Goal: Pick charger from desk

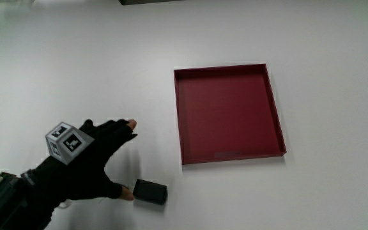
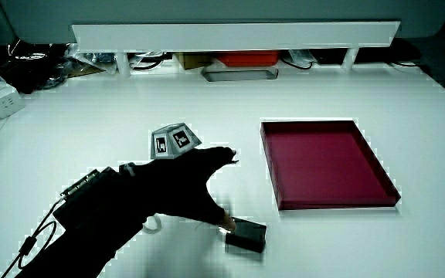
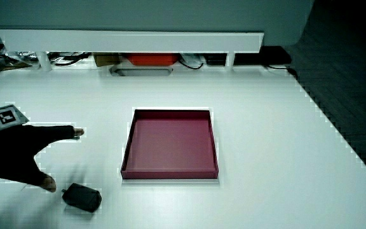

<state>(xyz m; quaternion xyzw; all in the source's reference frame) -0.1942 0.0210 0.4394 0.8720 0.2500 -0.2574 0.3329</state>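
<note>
One charger (image 1: 151,192), a small black block with rounded corners, lies flat on the white table (image 1: 75,64), nearer to the person than the single dark red tray (image 1: 274,108) and well apart from it. The one gloved hand (image 1: 88,167) rests beside the charger with its fingers spread and holding nothing; the thumb tip (image 1: 128,195) touches or nearly touches the charger's near end, while the longest finger (image 1: 128,124) points away toward the table's middle. In both side views the hand (image 2: 168,193) shows the same open spread, thumb close to the block (image 3: 82,198). The charger looks like hard moulded plastic: stiff, compact, probably fairly dense for its bulk, and smooth enough to slide on the bare table if nudged from one end only. It is unlikely to be fragile. The best hold is judged to be a pinch across its two long sides, thumb on one and fingers on the other, so that it cannot skate away. No cable or prongs can be made out on it. The tray is empty, and one patterned cube (image 1: 68,140) sits on the back of the glove.
</note>
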